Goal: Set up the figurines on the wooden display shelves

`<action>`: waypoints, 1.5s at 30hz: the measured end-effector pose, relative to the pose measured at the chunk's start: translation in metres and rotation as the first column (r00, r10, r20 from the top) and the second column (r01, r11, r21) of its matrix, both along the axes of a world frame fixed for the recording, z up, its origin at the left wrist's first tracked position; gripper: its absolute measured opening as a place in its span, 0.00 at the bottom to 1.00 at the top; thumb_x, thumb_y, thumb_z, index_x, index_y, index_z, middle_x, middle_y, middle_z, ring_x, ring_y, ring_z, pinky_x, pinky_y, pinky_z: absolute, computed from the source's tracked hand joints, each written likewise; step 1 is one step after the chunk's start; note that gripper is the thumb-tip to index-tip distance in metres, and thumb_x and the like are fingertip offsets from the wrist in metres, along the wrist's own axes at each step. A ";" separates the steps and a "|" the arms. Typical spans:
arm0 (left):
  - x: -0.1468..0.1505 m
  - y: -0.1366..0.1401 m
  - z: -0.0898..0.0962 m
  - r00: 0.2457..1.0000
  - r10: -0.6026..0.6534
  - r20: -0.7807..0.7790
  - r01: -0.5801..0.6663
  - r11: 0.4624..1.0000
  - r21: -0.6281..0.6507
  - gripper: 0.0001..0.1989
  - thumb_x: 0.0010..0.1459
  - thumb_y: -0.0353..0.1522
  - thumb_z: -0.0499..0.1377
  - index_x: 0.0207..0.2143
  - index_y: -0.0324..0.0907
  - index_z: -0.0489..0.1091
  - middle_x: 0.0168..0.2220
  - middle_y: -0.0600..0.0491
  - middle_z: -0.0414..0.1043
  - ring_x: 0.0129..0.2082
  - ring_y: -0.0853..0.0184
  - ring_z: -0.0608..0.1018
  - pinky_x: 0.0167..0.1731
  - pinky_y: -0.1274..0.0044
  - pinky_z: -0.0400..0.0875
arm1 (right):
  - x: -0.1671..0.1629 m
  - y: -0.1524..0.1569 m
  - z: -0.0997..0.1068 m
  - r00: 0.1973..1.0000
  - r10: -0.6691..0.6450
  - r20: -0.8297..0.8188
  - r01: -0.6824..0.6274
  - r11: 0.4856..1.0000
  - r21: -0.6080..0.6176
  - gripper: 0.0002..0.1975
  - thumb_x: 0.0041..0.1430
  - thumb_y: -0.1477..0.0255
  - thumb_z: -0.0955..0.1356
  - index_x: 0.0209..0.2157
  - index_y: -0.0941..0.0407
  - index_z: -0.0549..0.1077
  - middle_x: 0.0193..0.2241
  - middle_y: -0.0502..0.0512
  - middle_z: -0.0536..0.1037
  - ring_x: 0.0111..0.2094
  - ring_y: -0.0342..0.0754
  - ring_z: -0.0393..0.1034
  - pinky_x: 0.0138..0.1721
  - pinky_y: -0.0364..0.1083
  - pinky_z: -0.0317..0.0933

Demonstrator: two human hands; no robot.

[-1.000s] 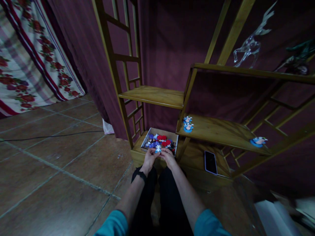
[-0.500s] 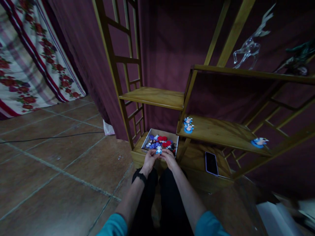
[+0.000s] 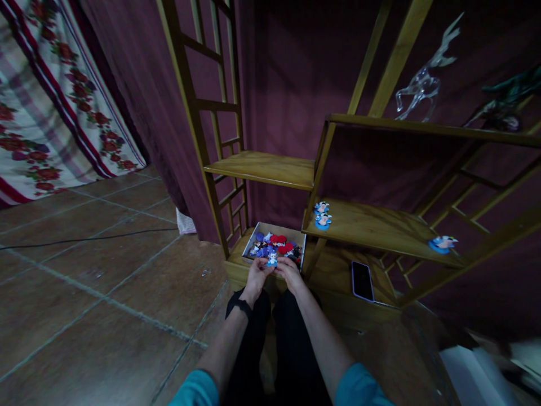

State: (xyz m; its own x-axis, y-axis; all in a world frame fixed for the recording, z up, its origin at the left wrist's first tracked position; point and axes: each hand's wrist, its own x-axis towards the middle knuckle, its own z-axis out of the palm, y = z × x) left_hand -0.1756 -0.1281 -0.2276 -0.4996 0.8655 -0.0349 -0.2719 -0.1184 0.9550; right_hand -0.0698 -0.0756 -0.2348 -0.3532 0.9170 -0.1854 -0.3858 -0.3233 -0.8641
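Between my two hands is a small white-and-blue figurine (image 3: 272, 259) on a blue base, held upright at the near edge of a box. My left hand (image 3: 257, 275) grips its left side with closed fingers. From the right, my right hand (image 3: 289, 270) pinches the other side of the base. Just behind my hands, the open white cardboard box (image 3: 302, 242) holds several figurines in purple, red, black and white. Two similar blue-based figurines (image 3: 323, 220) stand at the left end of the wooden shelf (image 3: 372, 225), and another figurine (image 3: 443, 244) is at its right end.
A phone (image 3: 362, 281) lies on the low shelf to the right. Higher up stand a clear deer ornament (image 3: 422, 84) and a dark ornament (image 3: 505, 107). Upright wooden posts (image 3: 192, 113) frame the shelving. A cable (image 3: 88, 239) crosses the tiled floor at left.
The view has shifted slightly, moving the shelf items a little leftward in the picture. Both hands keep hold of the figurine in nearly the same place.
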 end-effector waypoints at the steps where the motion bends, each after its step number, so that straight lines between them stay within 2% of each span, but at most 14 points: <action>1: 0.000 0.000 0.000 1.000 0.003 -0.002 -0.003 1.000 0.001 0.20 0.31 0.32 0.69 0.29 0.40 0.67 0.27 0.56 0.71 0.27 0.71 0.72 0.33 0.76 0.64 | 0.000 0.000 0.000 1.000 0.002 0.006 -0.002 1.000 -0.005 0.13 0.36 0.69 0.74 0.27 0.56 0.73 0.28 0.51 0.76 0.32 0.47 0.73 0.37 0.48 0.67; 10: 0.001 0.001 0.000 0.999 -0.024 0.035 0.024 1.000 -0.002 0.19 0.33 0.33 0.68 0.30 0.40 0.66 0.27 0.55 0.71 0.27 0.70 0.72 0.31 0.77 0.64 | -0.002 0.000 0.003 1.000 0.010 0.016 -0.009 1.000 -0.015 0.14 0.35 0.67 0.74 0.27 0.56 0.72 0.28 0.51 0.76 0.31 0.48 0.73 0.36 0.48 0.68; 22: 0.001 -0.002 0.002 0.995 -0.038 0.090 0.041 0.999 -0.026 0.23 0.33 0.35 0.69 0.34 0.41 0.67 0.28 0.55 0.71 0.26 0.70 0.72 0.30 0.77 0.65 | -0.002 0.000 0.001 1.000 0.009 -0.001 -0.009 1.000 0.001 0.16 0.34 0.66 0.75 0.27 0.57 0.72 0.28 0.51 0.76 0.30 0.47 0.73 0.36 0.48 0.68; 29: 0.000 -0.001 0.001 0.995 -0.054 0.084 0.055 0.998 -0.004 0.22 0.33 0.35 0.69 0.32 0.40 0.67 0.26 0.54 0.72 0.25 0.71 0.72 0.30 0.76 0.66 | 0.000 -0.002 0.005 1.000 0.016 -0.001 -0.016 1.000 0.013 0.16 0.34 0.66 0.76 0.27 0.57 0.72 0.27 0.51 0.75 0.30 0.47 0.73 0.36 0.48 0.68; 45: -0.001 0.001 -0.002 0.992 -0.043 0.122 0.043 0.999 -0.002 0.22 0.34 0.36 0.68 0.35 0.40 0.68 0.29 0.53 0.71 0.28 0.69 0.73 0.33 0.75 0.66 | 0.000 0.001 0.000 1.000 0.028 -0.005 -0.028 0.999 0.019 0.15 0.35 0.68 0.75 0.28 0.57 0.73 0.28 0.51 0.77 0.30 0.47 0.74 0.38 0.49 0.68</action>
